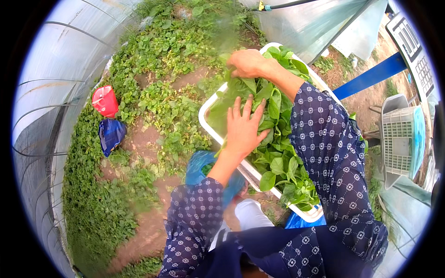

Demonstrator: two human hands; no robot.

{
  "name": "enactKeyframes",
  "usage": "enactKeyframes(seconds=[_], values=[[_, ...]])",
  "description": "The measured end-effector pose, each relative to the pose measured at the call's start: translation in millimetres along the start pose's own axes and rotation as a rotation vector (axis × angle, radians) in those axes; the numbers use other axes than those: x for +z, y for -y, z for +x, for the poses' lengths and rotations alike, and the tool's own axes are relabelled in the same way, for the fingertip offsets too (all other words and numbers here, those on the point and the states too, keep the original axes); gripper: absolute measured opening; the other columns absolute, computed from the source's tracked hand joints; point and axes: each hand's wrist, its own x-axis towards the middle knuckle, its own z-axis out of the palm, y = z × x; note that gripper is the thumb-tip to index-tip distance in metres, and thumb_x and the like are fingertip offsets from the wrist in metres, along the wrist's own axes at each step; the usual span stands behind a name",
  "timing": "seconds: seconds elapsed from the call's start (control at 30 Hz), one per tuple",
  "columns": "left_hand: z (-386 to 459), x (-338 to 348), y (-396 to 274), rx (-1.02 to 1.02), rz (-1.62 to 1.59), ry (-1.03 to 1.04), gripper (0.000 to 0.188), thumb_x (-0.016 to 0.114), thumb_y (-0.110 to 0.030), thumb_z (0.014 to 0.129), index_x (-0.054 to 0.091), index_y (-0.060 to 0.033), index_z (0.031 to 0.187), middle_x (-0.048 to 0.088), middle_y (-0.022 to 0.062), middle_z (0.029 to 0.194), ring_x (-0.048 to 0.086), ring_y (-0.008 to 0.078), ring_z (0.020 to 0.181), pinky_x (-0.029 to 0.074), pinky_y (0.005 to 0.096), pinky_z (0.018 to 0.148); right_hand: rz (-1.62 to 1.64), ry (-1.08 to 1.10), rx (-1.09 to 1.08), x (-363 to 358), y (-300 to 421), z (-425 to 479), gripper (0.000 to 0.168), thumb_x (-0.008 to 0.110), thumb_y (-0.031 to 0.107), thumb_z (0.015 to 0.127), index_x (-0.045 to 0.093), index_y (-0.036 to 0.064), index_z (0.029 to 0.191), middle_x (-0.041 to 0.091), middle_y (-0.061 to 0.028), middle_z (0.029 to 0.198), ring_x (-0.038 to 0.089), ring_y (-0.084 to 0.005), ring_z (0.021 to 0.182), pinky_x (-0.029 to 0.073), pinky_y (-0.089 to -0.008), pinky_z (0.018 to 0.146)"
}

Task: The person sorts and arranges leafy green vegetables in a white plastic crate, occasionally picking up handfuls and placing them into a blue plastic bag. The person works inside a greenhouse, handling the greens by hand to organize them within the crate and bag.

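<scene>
A white plastic tray (208,127) heaped with leafy greens (278,163) stands before me, on what looks like a scale's platform. My left hand (243,128) lies palm down with fingers spread on the leaves at the near left side of the tray. At the tray's far left corner my right hand (248,64) is curled, its fingers bent at some leaves; a blur hides whether it grips them. A blue plastic bag (198,168) with some greens in it is beneath my left forearm, beside the tray.
Low green plants (174,104) cover the soil to the left, with a red bag (105,100) and a dark blue bag (111,135) on them. At the right are a blue scale post (372,74), its display and keypad panel (413,52), and a grey plastic crate (398,146) on a cart.
</scene>
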Motion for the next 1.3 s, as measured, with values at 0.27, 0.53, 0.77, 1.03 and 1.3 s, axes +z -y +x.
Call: enactKeyframes(seconds=[0.27,0.53,0.77,1.03,1.3], values=[[19,-5,5,-0.065,0.0,0.155,0.094,0.078,-0.039,0.075,0.033,-0.0171,0.154,0.031,0.0258,0.155,0.036,0.05,0.136,0.034,0.0568,0.111,0.284,-0.547,0.402,-32,-61,-132,0.042,0.071,0.028,0.086,0.068,0.0,0.117,0.07,-0.0225,0.094,0.068,-0.0371,0.088,0.052,-0.0441,0.082],[47,12,38,-0.168,-0.159,0.302,0.102,0.073,-0.049,0.076,0.025,-0.0094,0.156,0.03,0.0318,0.153,0.03,0.0496,0.14,0.033,0.0509,0.115,0.542,-0.484,0.704,-10,-83,-249,0.046,0.071,0.033,0.087,0.067,-0.002,0.116,0.071,-0.0226,0.102,0.069,-0.0334,0.094,0.051,-0.0404,0.085],[42,15,41,-0.179,-0.159,0.254,0.103,0.075,-0.049,0.077,0.025,-0.007,0.156,0.03,0.0316,0.153,0.033,0.0462,0.141,0.034,0.0497,0.114,0.516,-0.323,0.729,66,-108,-289,0.059,0.07,0.039,0.085,0.057,0.001,0.129,0.063,-0.0241,0.125,0.06,-0.0382,0.115,0.046,-0.0422,0.099],[21,-20,53,-0.232,-0.192,0.058,0.091,0.077,-0.037,0.082,0.03,-0.0022,0.152,0.042,0.031,0.143,0.049,0.0433,0.126,0.043,0.0472,0.105,0.55,-0.236,0.76,34,-79,-333,0.046,0.067,0.027,0.088,0.057,0.004,0.126,0.063,-0.023,0.121,0.061,-0.0369,0.114,0.047,-0.0442,0.097],[14,15,55,-0.165,-0.106,0.104,0.072,0.063,-0.034,0.094,0.033,-0.0016,0.151,0.038,0.0306,0.148,0.038,0.0428,0.138,0.034,0.0474,0.113,0.314,-0.619,0.746,44,-84,-324,0.031,0.057,0.026,0.094,0.066,0.003,0.112,0.065,-0.0206,0.102,0.062,-0.0398,0.098,0.049,-0.049,0.091]])
